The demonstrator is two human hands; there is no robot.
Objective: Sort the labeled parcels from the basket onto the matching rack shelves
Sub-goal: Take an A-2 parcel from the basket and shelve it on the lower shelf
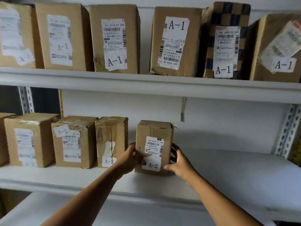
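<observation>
A small brown cardboard parcel (154,145) labelled A-2 stands upright on the lower white shelf (228,173). My left hand (128,159) grips its left side, thumb on the front face. My right hand (179,162) holds its right side, fingers curled round the edge and thumb at the lower front corner. Three other A-2 parcels (73,141) stand in a row to its left, with a small gap beside the nearest one (111,141).
The upper shelf (146,84) carries several upright boxes labelled A-1 (175,41). A perforated metal rack upright (288,129) rises at the right end of the lower shelf. A white shelf edge (48,207) lies below my arms.
</observation>
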